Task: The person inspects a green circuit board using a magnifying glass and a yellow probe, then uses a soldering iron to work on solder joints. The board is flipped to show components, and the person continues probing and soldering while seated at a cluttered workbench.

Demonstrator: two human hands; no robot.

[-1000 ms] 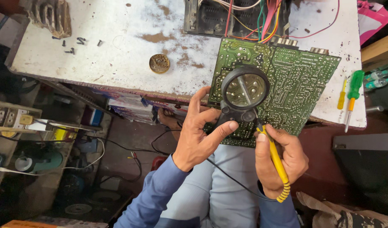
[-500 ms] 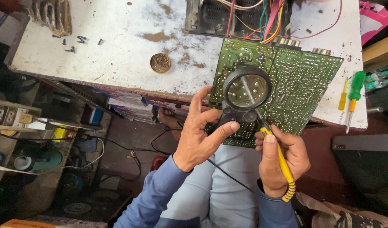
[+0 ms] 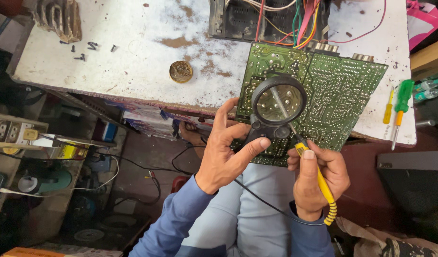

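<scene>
Head view, looking down on a workbench. The left hand point(image 3: 226, 154) grips the black handle of a round magnifying glass point(image 3: 278, 102), thumb and forefinger pinched on the handle, the other fingers curled behind it. The handle's long axis runs from the hand up and to the right, so that the lens lies over the lower left part of a green circuit board point(image 3: 333, 95), solder side up. The right hand point(image 3: 319, 178) is closed around the yellow handle of a soldering iron point(image 3: 319, 178), held like a pen. The iron's long axis slants from lower right to upper left: its ribbed yellow cord end sits below the wrist, and its metal tip points up and left, passing under the lens, where it shows magnified against the board. Whether the tip touches the board cannot be told.

The board lies tilted on the front edge of a worn white table point(image 3: 133, 57), its near corner overhanging toward the person's lap. Coloured wires point(image 3: 304, 21) run from its far edge to a dark chassis point(image 3: 242, 19). On the table lie a round brass-coloured tin point(image 3: 181, 71), small black screws point(image 3: 88, 47) and, to the right of the board, a green-handled screwdriver point(image 3: 400, 107) beside a yellow-handled screwdriver point(image 3: 388, 107), both lengthwise toward the person.
</scene>
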